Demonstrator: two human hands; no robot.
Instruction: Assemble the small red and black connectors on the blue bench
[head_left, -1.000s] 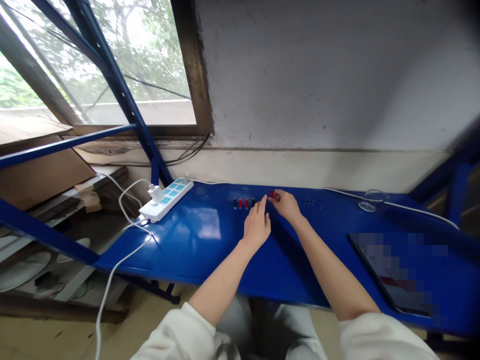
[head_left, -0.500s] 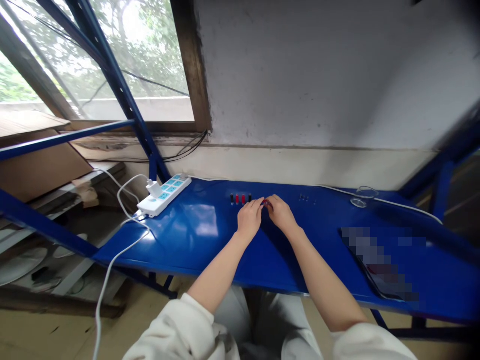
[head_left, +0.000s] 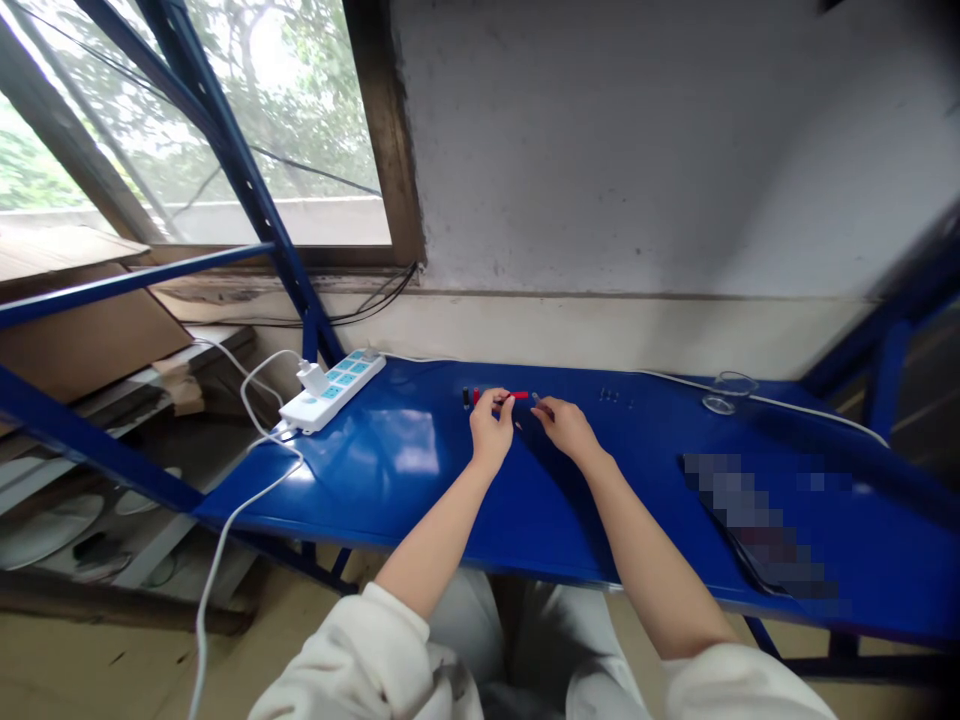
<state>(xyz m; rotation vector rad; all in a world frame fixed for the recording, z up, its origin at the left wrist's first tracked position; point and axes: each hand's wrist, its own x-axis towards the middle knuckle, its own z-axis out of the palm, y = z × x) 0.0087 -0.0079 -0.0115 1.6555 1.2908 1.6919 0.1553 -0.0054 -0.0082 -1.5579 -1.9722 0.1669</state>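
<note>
Backdrop: grey wall [head_left: 600,150] above a pale lower band, window [head_left: 300,120] at left with trees outside.
Worktop: glossy blue worktop [head_left: 360,510], up against the wall, blue metal frame [head_left: 255,190] at left.
Left hand: left hand [head_left: 491,435] pinching a red piece [head_left: 519,395] between thumb and fingers; its free end points toward the other hand.
Right hand: right hand [head_left: 570,430] pinching a small greyish piece [head_left: 535,399] at the fingertips, too small to identify; just short of the red end.
Row by left hand: black cylinder [head_left: 466,398] standing, red cylinder [head_left: 476,396] beside it; fingers may hide more.
Right of hands: tiny metal bits [head_left: 609,396] on the worktop, clear round item [head_left: 720,404] farther right.
Near right: dark flat device [head_left: 739,530], partly pixelated.
Power: white power strip [head_left: 330,398] at far left, plug in it, white cable [head_left: 217,570] hanging over the edge.
</note>
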